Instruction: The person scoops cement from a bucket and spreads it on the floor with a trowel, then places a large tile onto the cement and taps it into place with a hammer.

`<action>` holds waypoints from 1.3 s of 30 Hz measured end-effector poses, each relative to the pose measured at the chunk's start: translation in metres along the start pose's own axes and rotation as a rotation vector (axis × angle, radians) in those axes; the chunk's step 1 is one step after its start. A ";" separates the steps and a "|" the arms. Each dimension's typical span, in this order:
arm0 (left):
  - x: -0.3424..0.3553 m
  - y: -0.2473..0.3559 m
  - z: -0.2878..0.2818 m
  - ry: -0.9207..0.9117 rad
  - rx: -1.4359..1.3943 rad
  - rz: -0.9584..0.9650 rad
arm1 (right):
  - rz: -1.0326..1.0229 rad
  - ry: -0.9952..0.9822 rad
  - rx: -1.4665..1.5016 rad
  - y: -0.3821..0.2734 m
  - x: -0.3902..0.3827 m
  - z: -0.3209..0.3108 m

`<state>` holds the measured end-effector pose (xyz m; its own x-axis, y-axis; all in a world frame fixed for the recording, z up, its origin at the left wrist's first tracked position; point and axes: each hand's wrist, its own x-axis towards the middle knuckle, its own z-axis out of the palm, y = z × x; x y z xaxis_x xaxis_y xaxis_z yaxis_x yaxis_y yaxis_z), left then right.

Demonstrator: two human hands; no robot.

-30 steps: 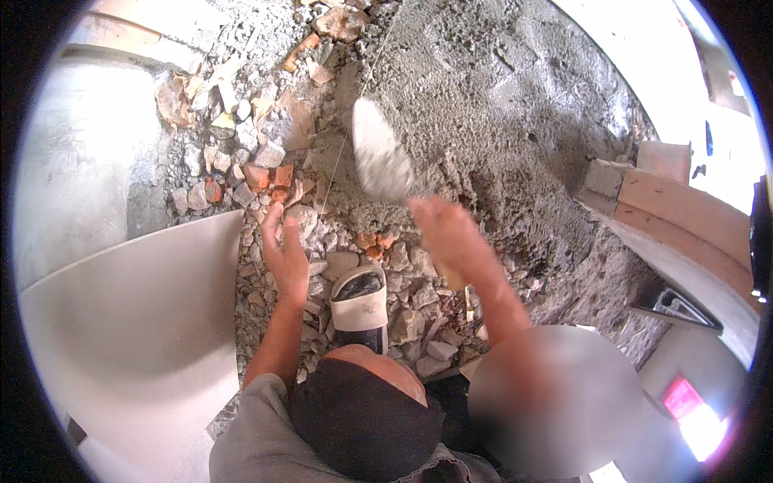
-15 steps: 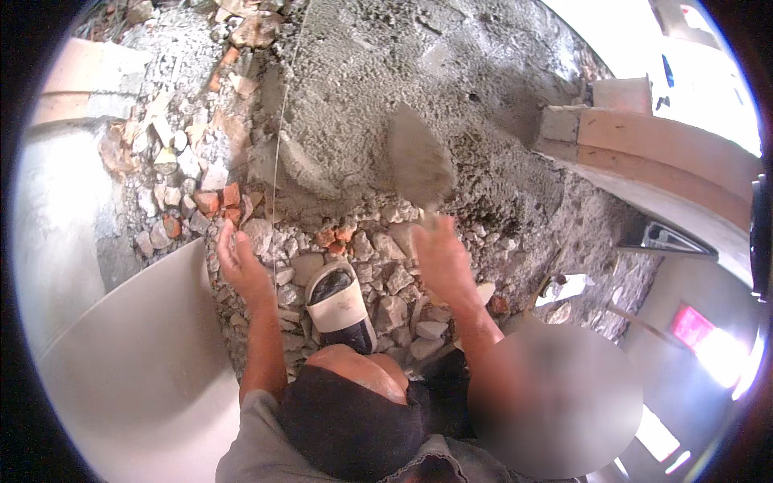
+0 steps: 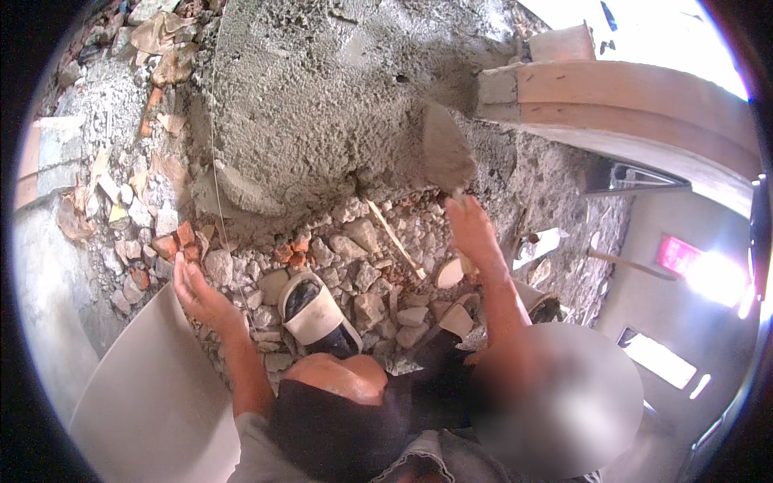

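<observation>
My right hand [image 3: 475,235] is closed round the handle of a trowel [image 3: 448,149]. Its grey-coated, pointed blade lies at the right side of the wet mortar [image 3: 314,113], close to the end of a block wall. Lower left, my left hand [image 3: 201,294] holds nothing, its fingers stretched out just below some red brick pieces [image 3: 183,235]. A thin string line [image 3: 216,161] runs over the left part of the mortar. Stones and rubble [image 3: 354,249] border the mortar's near edge.
A large pale curved sheet [image 3: 161,378] stands at lower left. My sandalled foot [image 3: 318,314] rests on the rubble beside a thin stick [image 3: 394,240]. An orange block wall [image 3: 628,92] juts in from the right. Farther right lies a white packet [image 3: 541,244].
The view has shifted right. My right hand has carried the trowel rightward over the mortar, toward the block wall's end. The stick, hidden before, now shows. My left hand stays open near the brick pieces.
</observation>
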<state>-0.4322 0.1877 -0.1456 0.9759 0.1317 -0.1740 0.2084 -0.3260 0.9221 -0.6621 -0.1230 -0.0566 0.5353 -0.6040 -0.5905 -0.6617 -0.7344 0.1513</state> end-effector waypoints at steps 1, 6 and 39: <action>0.002 -0.001 -0.001 0.004 -0.006 0.015 | 0.072 0.045 0.175 0.013 -0.002 0.003; -0.001 -0.005 0.002 -0.023 0.062 0.024 | 0.251 0.104 0.405 0.041 -0.013 0.027; -0.037 0.007 0.026 -0.152 0.033 0.142 | 0.386 -0.020 1.334 0.089 -0.020 0.035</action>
<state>-0.4653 0.1559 -0.1416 0.9936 -0.0601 -0.0957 0.0677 -0.3622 0.9297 -0.7502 -0.1653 -0.0595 0.2060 -0.6861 -0.6977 -0.7663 0.3302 -0.5511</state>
